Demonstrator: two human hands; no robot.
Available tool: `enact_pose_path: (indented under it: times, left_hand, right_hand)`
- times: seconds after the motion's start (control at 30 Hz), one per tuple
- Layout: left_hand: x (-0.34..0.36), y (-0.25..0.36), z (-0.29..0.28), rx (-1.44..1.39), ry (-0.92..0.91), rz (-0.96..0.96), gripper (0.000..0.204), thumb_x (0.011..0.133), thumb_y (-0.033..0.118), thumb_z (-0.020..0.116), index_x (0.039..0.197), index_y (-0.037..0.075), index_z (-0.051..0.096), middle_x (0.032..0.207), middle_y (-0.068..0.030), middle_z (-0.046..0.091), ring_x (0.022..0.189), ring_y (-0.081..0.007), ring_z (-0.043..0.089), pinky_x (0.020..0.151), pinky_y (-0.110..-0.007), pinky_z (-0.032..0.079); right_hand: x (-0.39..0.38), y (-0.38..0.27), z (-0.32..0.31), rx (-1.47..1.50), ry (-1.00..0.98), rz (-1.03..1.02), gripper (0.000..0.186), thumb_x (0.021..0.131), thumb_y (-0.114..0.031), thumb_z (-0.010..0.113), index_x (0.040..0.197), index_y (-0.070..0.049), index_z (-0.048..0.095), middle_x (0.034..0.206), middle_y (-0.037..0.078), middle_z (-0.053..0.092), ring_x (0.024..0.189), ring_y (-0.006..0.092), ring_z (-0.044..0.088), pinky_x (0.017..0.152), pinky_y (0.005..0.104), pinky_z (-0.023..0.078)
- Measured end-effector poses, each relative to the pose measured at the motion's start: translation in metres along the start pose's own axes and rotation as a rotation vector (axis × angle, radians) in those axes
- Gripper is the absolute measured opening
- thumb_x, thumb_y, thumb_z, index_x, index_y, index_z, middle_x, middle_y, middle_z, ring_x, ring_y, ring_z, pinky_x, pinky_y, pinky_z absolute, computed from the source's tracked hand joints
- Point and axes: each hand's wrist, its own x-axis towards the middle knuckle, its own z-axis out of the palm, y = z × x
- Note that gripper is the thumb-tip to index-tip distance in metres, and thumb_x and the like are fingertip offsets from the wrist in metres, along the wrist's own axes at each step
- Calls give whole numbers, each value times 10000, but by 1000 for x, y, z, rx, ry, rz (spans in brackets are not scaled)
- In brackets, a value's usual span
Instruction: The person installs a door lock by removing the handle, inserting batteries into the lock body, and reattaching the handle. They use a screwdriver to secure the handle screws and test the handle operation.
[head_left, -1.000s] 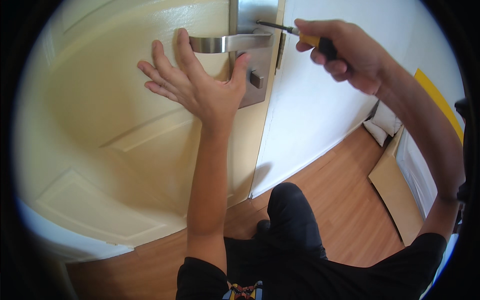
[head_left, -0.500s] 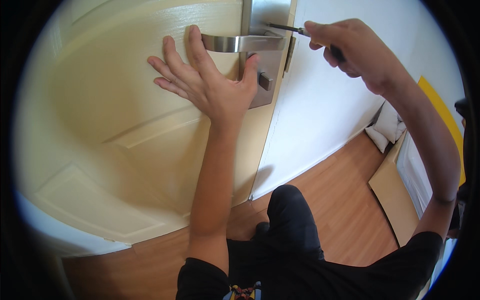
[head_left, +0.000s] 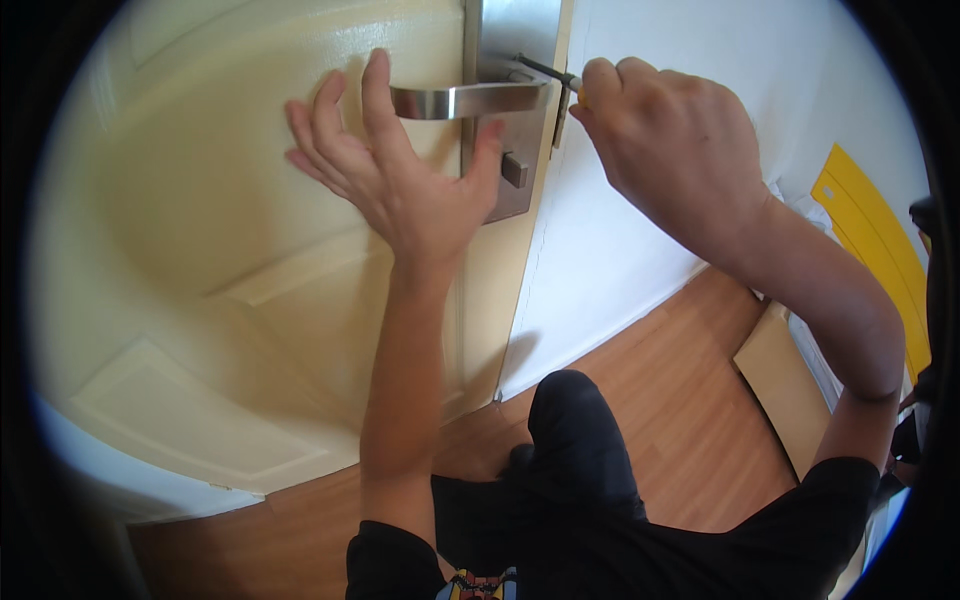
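A brushed metal lock plate is mounted along the edge of a cream panelled door. From it a lever handle points left, and a small thumb-turn sits lower down. My right hand is wrapped around a screwdriver, its grip mostly hidden in my fingers. The screwdriver's tip meets the plate just above the handle; any screw there is too small to make out. Below the handle, my left hand is spread, thumb against or close to the plate and fingers near the handle's free end.
White wall borders the door's edge on the right. Wood-look floor lies below, around my bent knee. At the right stand a yellow panel and a tan board.
My right hand has turned over around the screwdriver and come nearer the plate, the back of the hand now showing. The screwdriver's shaft slopes more steeply. My left hand remains spread by the handle.
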Motion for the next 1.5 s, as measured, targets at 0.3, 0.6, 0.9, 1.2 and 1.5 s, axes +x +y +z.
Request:
enact_pose_path:
  times: [0.3, 0.6, 0.9, 1.2, 1.5]
  left_hand:
    - [149, 28, 11, 169, -843, 750, 103, 798, 126, 758, 877, 110, 822, 838, -35, 703, 891, -236, 650, 841, -385, 527]
    - [153, 20, 31, -141, -838, 874, 93, 732, 122, 781, 801, 140, 840, 846, -20, 744, 1030, -274, 599, 1008, -417, 454]
    - [151, 11, 33, -139, -896, 745, 106, 709, 164, 807, 804, 130, 840, 854, -16, 745, 1032, -277, 603, 978, -387, 486]
    - [150, 4, 34, -215, -811, 841, 126, 710, 132, 781, 818, 89, 832, 866, -64, 739, 1044, -292, 617, 916, -385, 526]
    - [108, 7, -25, -481, -412, 61, 233, 838, 106, 781, 1066, 64, 800, 1012, -108, 734, 1017, -254, 656, 903, -371, 509]
  right_hand:
    - [3, 13, 2, 388, 32, 231, 287, 937, -251, 750, 804, -11, 668, 607, 139, 629, 553, 341, 639, 548, 421, 508]
    - [10, -3, -5, 343, -45, 331, 202, 848, -196, 747, 726, -35, 741, 651, 173, 689, 556, 335, 691, 546, 400, 571]
    - [14, -13, -15, 32, 26, 10, 141, 843, -137, 717, 763, -34, 663, 685, 148, 641, 632, 322, 693, 600, 429, 550]
    - [12, -4, -12, 112, 53, 59, 250, 904, -201, 712, 751, -23, 627, 625, 101, 588, 592, 253, 678, 568, 434, 520]
    - [10, -11, -15, 501, -51, 493, 316, 947, -244, 702, 806, 38, 693, 569, 163, 613, 511, 307, 623, 537, 439, 494]
